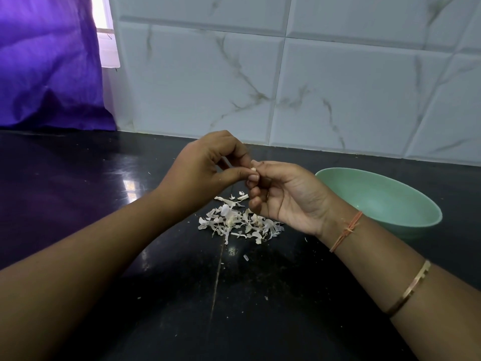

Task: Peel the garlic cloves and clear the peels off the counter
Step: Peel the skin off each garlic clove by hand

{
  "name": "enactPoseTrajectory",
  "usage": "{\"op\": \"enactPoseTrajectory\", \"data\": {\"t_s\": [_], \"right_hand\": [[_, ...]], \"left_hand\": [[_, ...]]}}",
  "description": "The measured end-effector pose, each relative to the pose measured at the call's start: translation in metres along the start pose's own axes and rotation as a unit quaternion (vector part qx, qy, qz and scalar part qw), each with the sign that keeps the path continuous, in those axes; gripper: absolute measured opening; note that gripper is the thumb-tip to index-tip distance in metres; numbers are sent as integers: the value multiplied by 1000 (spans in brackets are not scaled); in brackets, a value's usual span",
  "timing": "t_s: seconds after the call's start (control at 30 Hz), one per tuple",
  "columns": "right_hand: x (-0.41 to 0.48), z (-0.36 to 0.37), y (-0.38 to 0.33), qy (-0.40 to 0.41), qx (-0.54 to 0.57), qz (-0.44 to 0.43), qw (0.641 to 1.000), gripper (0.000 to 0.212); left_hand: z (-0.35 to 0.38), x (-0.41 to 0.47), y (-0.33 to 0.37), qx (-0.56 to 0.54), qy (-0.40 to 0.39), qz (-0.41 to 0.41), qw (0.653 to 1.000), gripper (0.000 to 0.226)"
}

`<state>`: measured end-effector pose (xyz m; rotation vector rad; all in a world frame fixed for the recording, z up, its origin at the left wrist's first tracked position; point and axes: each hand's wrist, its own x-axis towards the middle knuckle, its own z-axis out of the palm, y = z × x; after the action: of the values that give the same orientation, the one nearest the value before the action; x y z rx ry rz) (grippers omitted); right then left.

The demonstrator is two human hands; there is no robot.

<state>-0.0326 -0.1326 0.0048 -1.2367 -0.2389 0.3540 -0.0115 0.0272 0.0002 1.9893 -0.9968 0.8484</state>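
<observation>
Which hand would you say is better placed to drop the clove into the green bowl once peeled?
Probably the right. Both the right hand and left hand pinch the garlic clove, but the green bowl sits beside the right wrist; the left would have to cross over.

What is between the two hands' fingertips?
A small pale garlic piece, pinched by the left hand and the right hand; the head view shows it.

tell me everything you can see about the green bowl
The green bowl is pale mint, round and smooth, plastic by its look. It stands upright on the black counter near the tiled wall, to the right of the right hand, whose wrist hides its near left rim. The inside that shows holds nothing.
</observation>
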Motion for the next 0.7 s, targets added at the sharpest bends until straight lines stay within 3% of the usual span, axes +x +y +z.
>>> {"op": "enactPoseTrajectory", "data": {"t_s": [0.3, 0.5, 0.7], "right_hand": [[1, -1, 0, -17, -2, -77, 997, 10], [1, -4, 0, -11, -4, -100, 995, 5], [3, 0, 3, 44, -10, -142, 989, 5]], "left_hand": [[4, 2, -1, -117, 59, -139, 982, 17], [8, 0, 0, -187, 31, -167, 968, 18], [12, -3, 5, -276, 22, -196, 941, 16]]}}
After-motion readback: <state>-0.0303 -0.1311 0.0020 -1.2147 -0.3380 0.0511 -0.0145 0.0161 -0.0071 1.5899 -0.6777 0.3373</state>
